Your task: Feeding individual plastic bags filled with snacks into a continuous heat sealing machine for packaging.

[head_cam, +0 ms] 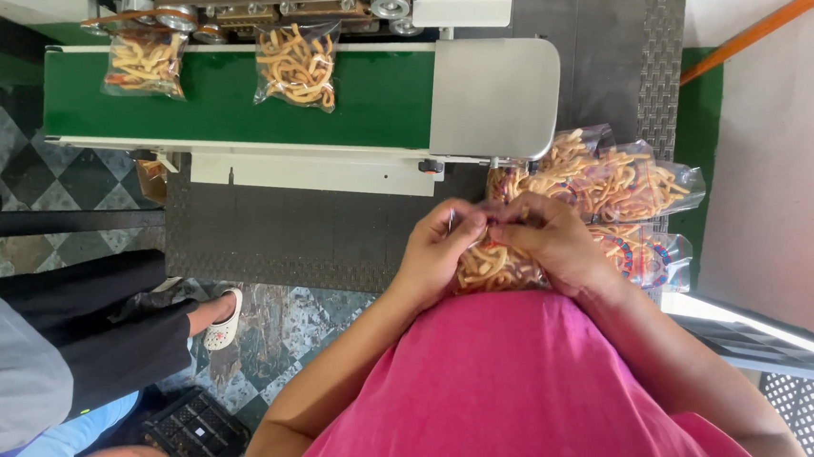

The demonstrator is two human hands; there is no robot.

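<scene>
Checkered floor tiles (20, 163) show at the left of the head view, under a dark mat (282, 234) that bears a sealing machine with a green belt (225, 101).

Just below the machine's grey end plate (493, 96), both hands meet over one clear bag (492, 268) of orange snack sticks, held close against the pink shirt (529, 399). The left hand (439, 250) has its fingers curled shut, pinching the bag's top edge. The right hand (554, 241) is likewise closed on that edge, fingertips touching those of the left hand, its palm covering the bag's right side. The bag's filled part hangs between and under the two hands.

Right of the end plate, just beyond the right hand, lies a pile of filled bags (620, 186). On the belt stand two more bags (296, 63), their tops under the sealer rollers (251, 3).

Below the belt's left end, another person's dark clothing (85, 330) and white sandal (224, 321) show.
</scene>
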